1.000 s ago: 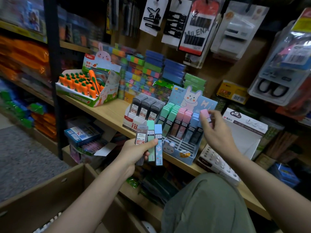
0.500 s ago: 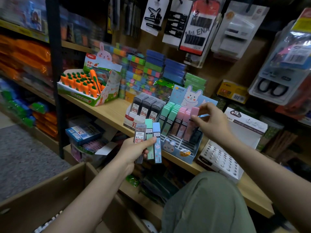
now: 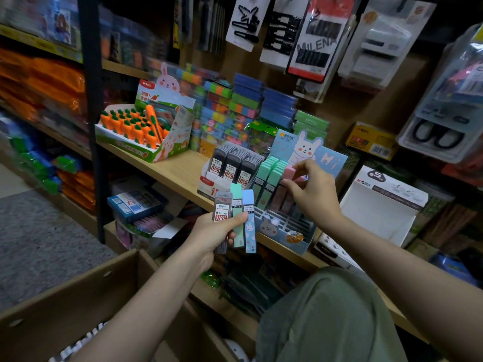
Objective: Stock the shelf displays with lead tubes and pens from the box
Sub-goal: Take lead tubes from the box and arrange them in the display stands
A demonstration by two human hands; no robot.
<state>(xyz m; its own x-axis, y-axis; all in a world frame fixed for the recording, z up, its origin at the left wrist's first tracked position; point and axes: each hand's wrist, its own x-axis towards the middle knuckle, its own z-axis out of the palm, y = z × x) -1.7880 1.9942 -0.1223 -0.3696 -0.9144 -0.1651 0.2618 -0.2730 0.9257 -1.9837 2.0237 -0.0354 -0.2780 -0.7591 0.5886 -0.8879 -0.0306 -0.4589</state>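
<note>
The right hand (image 3: 312,197) pinches a pink lead tube (image 3: 289,171) over the pink row; push it straight down. The left hand (image 3: 211,231) holds three tubes (image 3: 236,218) ready nearby.

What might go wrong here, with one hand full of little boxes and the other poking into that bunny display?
The left hand grips three lead tubes fanned out loosely; one could slip and drop toward the cardboard box below. The right hand is pinching a pink tube into a tightly packed row of the bunny display, so it might jam or knock neighbours askew.
</note>
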